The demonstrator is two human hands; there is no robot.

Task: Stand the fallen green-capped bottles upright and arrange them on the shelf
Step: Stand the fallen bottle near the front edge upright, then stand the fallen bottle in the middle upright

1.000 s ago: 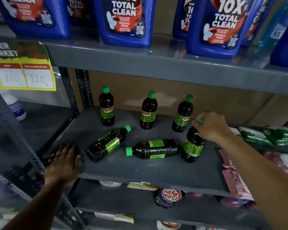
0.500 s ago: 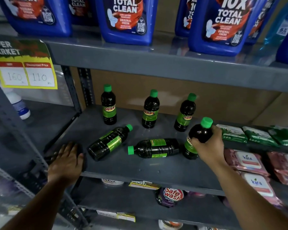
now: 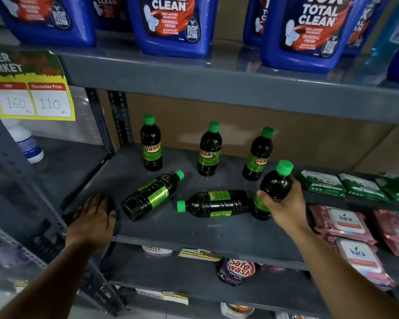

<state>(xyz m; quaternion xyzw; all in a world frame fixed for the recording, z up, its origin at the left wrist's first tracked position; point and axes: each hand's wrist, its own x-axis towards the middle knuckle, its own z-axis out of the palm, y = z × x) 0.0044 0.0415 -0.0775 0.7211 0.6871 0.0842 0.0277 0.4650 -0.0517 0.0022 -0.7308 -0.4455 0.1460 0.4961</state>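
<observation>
Head view: 3 upright bottles (image 3: pixel 150 143), 2 fallen bottles (image 3: pixel 213 203), right hand (image 3: pixel 283 203) grasping 1 tilted bottle (image 3: pixel 274 187), left hand (image 3: pixel 93 217) flat.

Left hand (image 3: pixel 93 218) flat, palm down, fingers together, forearm reaching up from lower left, right hand (image 3: pixel 283 204) curled in a grasp, thumb forward, forearm extended from lower right

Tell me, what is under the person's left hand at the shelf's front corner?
The left hand lies flat on the grey shelf, beside a fallen bottle. A dark patch shows at its fingertips, but the hand covers whatever lies beneath.
</observation>
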